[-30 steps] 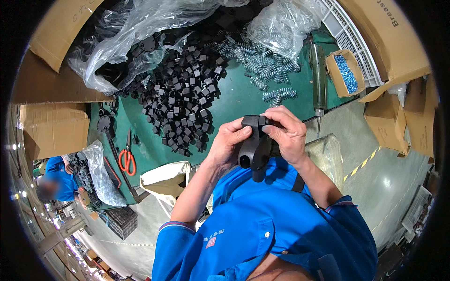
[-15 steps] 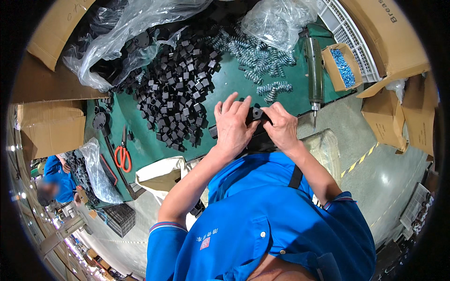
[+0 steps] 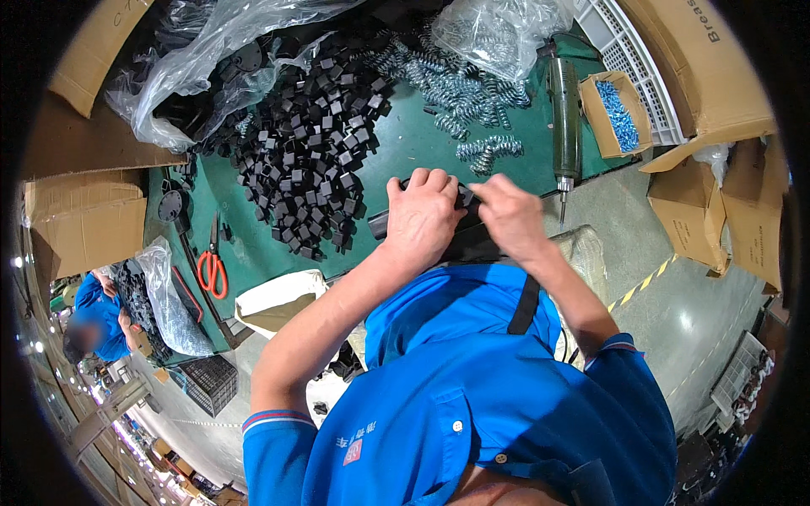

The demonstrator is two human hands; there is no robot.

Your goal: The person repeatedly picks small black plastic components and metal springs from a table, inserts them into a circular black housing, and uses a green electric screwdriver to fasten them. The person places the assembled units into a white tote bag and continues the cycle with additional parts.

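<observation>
My left hand [image 3: 422, 215] is wrapped over a black plastic part [image 3: 378, 225], which shows to the left of the hand and between both hands at the table's near edge. Curled and slightly blurred, my right hand [image 3: 510, 218] is at the part's right end; whatever its fingertips pinch is hidden. Just beyond the hands lie a few loose metal coil springs [image 3: 489, 152], with a larger heap of springs [image 3: 477, 97] behind them. A big pile of small black blocks [image 3: 308, 160] spreads to the left on the green table [image 3: 405, 139].
A power screwdriver [image 3: 564, 122] lies at the right edge beside a small carton [image 3: 589, 118] of blue screws. Red-handled scissors [image 3: 212, 274] are at left. Clear plastic bags [image 3: 498, 38] and cardboard boxes [image 3: 80, 223] surround the table. Another person [image 3: 101, 316] works at far left.
My right hand has shifted slightly and its fingers have curled tighter at the part's end. The left hand's fingers have bent farther over the part. The whole view has shifted a little.
</observation>
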